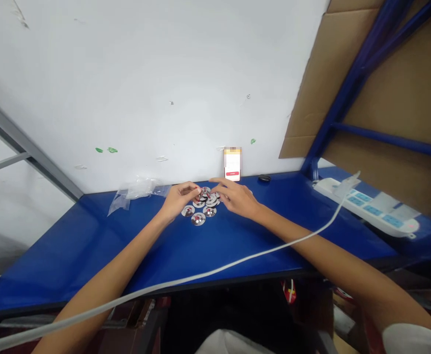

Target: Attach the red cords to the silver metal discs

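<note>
Several shiny round discs (pixel 198 219) with red, white and dark markings lie on the blue table, some loose in front and others heaped between my hands. My left hand (pixel 178 200) is at the left side of the heap. Its thumb and forefinger are pinched together, with a bit of red at the tips; what they hold is too small to make out. Over the heap's right side is my right hand (pixel 239 197), its index finger stretched out and the others bent and apart. It appears to hold nothing, and it hides part of the heap.
A phone (pixel 232 164) with a lit screen leans against the white wall, beside a small black object (pixel 264 178). Clear plastic bags (pixel 137 189) lie at left. A power strip (pixel 366 206) sits at right; its white cable (pixel 215 270) crosses the view in front of my forearms.
</note>
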Tool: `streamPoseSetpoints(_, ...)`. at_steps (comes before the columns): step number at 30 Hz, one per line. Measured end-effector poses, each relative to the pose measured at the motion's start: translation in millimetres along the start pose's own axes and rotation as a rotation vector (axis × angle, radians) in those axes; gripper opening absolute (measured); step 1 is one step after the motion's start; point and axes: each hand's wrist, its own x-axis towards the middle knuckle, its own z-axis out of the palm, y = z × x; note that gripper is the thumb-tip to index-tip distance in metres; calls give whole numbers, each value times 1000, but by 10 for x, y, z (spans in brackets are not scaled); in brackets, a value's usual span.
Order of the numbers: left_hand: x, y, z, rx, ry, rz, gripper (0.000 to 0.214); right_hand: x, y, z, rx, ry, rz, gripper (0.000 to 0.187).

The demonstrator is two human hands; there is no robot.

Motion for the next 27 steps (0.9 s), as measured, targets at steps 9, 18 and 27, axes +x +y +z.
streamPoseSetpoints(9,7,-33,1,-24,38,-18,41,-18,87,-34,-34,-10,74,35)
streamPoseSetpoints(18,2,-170,83,-295,37,-56,36,9,-10,-4,171,0,144,37)
streamPoseSetpoints(27,-67,-175,190,-336,-16,-98,34,16,-27,177,294,76,73,21)
